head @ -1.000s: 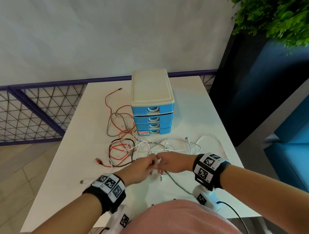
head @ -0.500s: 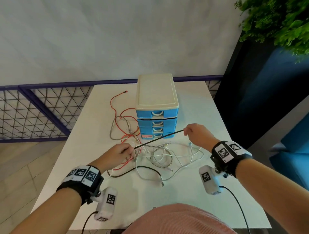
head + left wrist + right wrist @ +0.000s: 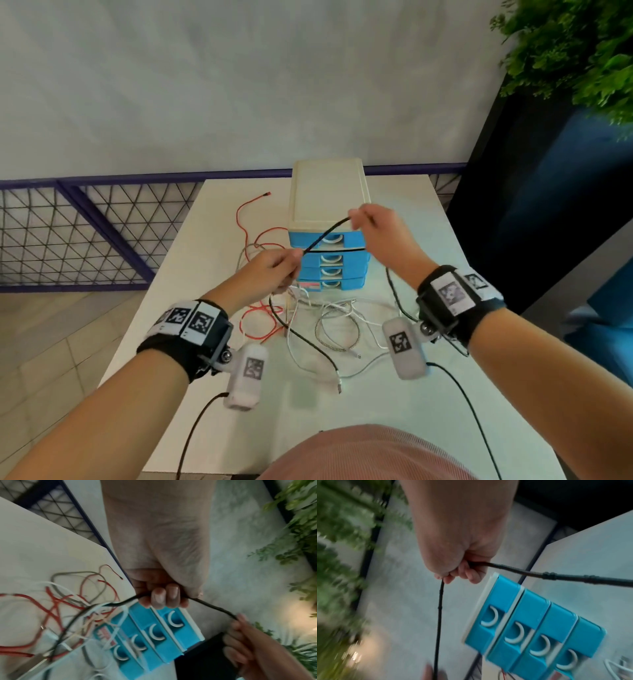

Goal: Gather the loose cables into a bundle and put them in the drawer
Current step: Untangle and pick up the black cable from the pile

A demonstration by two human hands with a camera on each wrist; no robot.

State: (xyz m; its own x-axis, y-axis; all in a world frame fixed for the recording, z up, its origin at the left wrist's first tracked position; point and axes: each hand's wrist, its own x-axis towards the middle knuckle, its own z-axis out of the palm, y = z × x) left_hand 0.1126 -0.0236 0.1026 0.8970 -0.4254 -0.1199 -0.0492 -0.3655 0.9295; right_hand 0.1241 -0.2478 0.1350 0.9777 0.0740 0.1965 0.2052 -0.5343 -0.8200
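A black cable point(image 3: 325, 236) is stretched in the air between both hands, in front of the blue drawer unit point(image 3: 329, 274) with its cream top. My left hand point(image 3: 279, 270) grips one part of it, fingers point(image 3: 164, 599) curled round the black cable point(image 3: 211, 607). My right hand point(image 3: 371, 224) pinches it higher up, above the top drawer; the wrist view shows the black cable point(image 3: 556, 576) leaving the fingers point(image 3: 462, 573). Its tail trails down to the table. Red cable point(image 3: 253, 322), white cable point(image 3: 373, 366) and a braided cable point(image 3: 339, 329) lie tangled below. All drawers point(image 3: 530, 628) look closed.
The white table point(image 3: 411, 411) stands against a purple mesh railing point(image 3: 85, 240). A dark planter with green foliage point(image 3: 565, 51) rises at the right. A grey cable point(image 3: 246, 250) loops left of the drawer unit.
Both hands have risen off the table. The right hand has pulled up and away to the right, drawing the black cable out of the tangle and taut before the drawers.
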